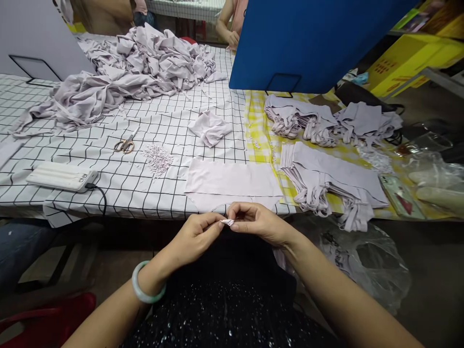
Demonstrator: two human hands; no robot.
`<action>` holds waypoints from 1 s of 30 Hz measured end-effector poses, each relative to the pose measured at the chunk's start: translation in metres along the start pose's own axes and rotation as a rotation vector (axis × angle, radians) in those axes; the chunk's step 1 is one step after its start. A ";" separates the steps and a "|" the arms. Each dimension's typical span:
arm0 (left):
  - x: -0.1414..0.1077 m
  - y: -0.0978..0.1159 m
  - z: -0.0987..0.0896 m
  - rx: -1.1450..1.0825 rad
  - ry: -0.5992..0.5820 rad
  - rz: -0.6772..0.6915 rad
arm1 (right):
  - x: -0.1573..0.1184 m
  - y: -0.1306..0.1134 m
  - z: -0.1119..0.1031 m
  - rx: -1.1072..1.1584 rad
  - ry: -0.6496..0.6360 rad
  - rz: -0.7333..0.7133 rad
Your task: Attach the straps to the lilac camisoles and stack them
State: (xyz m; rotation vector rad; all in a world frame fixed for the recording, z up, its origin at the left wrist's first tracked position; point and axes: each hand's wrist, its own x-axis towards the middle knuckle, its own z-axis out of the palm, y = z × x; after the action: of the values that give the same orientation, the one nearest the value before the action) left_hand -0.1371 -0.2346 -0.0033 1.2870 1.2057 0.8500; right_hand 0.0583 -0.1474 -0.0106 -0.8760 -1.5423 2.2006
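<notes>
My left hand (197, 234) and my right hand (257, 224) meet in front of the table's near edge. Between their pinched fingertips is a small pale fabric end (228, 222) with thin dark lines on it, probably a strap or folded edge. Just beyond them a flat pale-lilac fabric piece (234, 179) lies along the table edge, its lower part running toward my fingers. Whether the pinched end belongs to that piece is hard to see. A crumpled lilac piece (210, 128) lies farther back. A green bangle (145, 285) circles my left wrist.
A big heap of lilac fabric (145, 63) covers the back left. Scissors (125, 143), small scraps (157, 159) and a white power bank (60, 176) with a cable lie left. Stacked pieces (333, 171) and a phone (400, 195) lie right. A blue panel (308, 43) stands behind; another person's hand (233, 39) shows beyond.
</notes>
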 end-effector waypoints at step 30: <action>0.017 -0.019 0.002 -0.370 0.094 -0.094 | 0.089 -0.046 -0.045 -1.363 0.389 -0.905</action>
State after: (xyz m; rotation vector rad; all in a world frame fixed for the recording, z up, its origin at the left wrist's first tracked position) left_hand -0.1345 -0.2217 -0.0246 0.8933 1.1091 1.0186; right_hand 0.0154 -0.0466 -0.0052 -0.5653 -2.4153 0.1877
